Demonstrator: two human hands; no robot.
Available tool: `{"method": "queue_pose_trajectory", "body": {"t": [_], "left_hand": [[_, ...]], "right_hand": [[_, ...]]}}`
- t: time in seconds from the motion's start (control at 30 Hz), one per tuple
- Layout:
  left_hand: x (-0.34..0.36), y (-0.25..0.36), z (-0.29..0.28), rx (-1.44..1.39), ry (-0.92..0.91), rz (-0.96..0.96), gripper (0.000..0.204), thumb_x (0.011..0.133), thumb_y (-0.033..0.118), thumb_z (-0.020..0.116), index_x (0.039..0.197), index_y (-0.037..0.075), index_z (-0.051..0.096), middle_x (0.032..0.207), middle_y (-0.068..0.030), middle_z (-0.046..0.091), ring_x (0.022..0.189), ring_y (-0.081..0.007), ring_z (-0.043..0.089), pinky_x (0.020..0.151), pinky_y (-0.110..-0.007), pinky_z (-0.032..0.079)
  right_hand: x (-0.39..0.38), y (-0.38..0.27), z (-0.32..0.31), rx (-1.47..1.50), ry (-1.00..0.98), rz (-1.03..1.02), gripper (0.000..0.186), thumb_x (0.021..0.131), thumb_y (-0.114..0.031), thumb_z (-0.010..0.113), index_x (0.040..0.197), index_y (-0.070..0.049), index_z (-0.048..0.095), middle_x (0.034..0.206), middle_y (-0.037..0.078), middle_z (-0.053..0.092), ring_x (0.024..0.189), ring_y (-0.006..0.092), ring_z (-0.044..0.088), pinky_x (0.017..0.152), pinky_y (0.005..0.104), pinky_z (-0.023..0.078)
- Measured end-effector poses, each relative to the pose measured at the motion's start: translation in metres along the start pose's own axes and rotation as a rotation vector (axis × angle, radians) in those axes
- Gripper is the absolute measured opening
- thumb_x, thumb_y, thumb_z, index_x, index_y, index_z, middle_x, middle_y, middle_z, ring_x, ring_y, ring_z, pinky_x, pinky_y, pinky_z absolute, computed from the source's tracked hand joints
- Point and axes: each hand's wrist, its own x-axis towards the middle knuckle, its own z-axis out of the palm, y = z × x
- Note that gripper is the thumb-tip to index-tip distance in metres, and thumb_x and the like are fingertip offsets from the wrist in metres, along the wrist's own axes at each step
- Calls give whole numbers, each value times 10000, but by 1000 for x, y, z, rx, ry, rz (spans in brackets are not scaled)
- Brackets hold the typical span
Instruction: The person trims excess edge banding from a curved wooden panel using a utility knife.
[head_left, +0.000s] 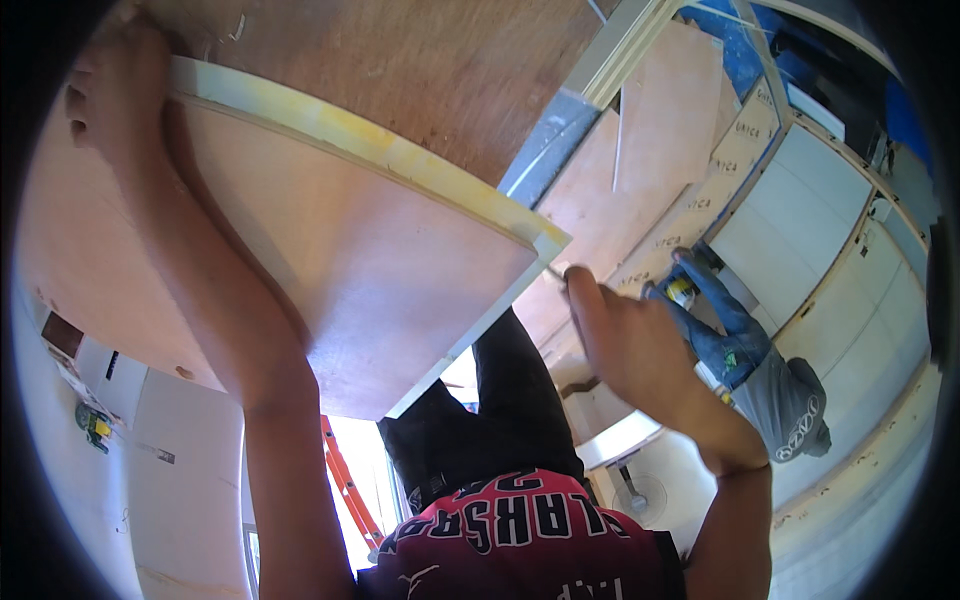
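Wooden panel (400, 270) bars left — right side open.

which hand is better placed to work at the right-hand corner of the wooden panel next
Probably the right hand: it's beside that corner, apparently gripping a thin tool. The left hand is at the opposite end of the wooden panel's pale edge.

Your pinkish-red cloth jersey (590, 560) with black side panels: one curved row of dark, white-outlined block lettering (510, 525), matching number (500, 484) on its far side, small white emblem (418, 577) toward the left. Your plain black cloth trousers (525, 395), farther off. Your forearms: bare.
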Motion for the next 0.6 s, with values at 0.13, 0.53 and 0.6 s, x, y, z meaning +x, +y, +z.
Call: {"method": "queue_pose_trajectory", "body": {"t": [0.13, 0.53, 0.6], "left_hand": [[-7, 27, -8, -82, -12, 21, 857, 981, 653, 504, 1584, 64, 349, 1643, -217, 370, 1571, -377, 235, 1239, -585, 172], [64, -16, -26, -243, 105, -44, 788, 1004, 439, 583, 1502, -121, 340, 1519, -343, 421, 1449, -487, 386, 1195, -557, 330], [37, -7, -19, -242, 53, -96, 763, 1019, 423, 562, 1478, -150, 357, 1512, -351, 426, 1448, -488, 384, 1201, -550, 324]], "right_hand": [[1, -7, 46, -31, 276, -421, 434, 957, -172, 634, 1366, -51, 550, 850, 43, 597, 596, 178, 622, 471, 310, 510], [76, -50, 57, -56, 433, -586, 498, 865, -158, 724, 1320, -35, 563, 1011, 104, 660, 640, 222, 696, 501, 310, 546], [72, -57, 46, 248, 376, -429, 467, 881, -141, 712, 1297, -24, 534, 967, 124, 662, 648, 262, 713, 514, 341, 562]]}}
